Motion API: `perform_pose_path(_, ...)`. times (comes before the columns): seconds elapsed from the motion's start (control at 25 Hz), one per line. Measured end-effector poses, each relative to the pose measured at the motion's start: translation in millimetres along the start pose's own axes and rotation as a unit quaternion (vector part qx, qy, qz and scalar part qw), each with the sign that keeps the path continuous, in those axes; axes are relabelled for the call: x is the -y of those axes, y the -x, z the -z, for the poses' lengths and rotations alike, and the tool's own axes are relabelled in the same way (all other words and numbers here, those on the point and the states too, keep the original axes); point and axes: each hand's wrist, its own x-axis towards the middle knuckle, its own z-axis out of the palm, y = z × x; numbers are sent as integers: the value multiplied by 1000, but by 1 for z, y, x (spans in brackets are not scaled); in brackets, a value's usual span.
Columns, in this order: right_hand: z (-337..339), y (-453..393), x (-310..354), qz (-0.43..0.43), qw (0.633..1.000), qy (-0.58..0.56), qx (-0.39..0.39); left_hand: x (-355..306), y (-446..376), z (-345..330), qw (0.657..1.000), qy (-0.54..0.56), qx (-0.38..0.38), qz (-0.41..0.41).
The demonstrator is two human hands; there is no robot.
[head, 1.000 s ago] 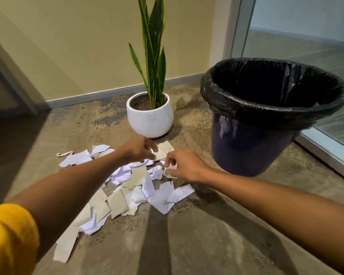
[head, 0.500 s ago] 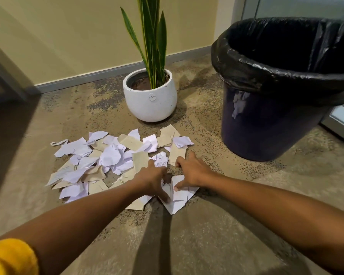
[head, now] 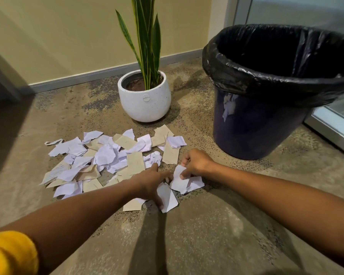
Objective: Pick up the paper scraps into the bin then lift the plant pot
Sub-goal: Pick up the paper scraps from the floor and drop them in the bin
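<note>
Paper scraps [head: 111, 161] under left hand [head: 149, 182], right hand [head: 197, 163].

Indoor corner: carpeted floor [head: 207, 235], potted plant [head: 145, 96], lined bin [head: 266, 116].

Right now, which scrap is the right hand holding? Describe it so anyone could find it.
Start at the black-lined bin and drop to the floor nearer the camera. The right hand pinches the white scrap there, apart from the main pile, beside another under the left hand.
</note>
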Motion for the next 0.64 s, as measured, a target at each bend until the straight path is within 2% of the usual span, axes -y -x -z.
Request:
perform_pose_path(0.16,7,5,-10,3,1000,-7,22,-12,2,2,996,-75,-5,-39)
perform_pose_path(0.28,11,8,-12,-5,1000,-19,-4,-15,0,5,996,-88,-3,-31)
perform_pose_path(0.4,17,12,-12,-14,998,-57,25,-12,-2,13,996,-79,-18,-20)
perform_pose_path(0.52,18,16,-18,11,995,46,85,-6,-2,26,998,-36,-51,11)
perform_pose_path(0.64,7,19,-27,30,981,163,97,5,-1,41,995,41,-86,31)
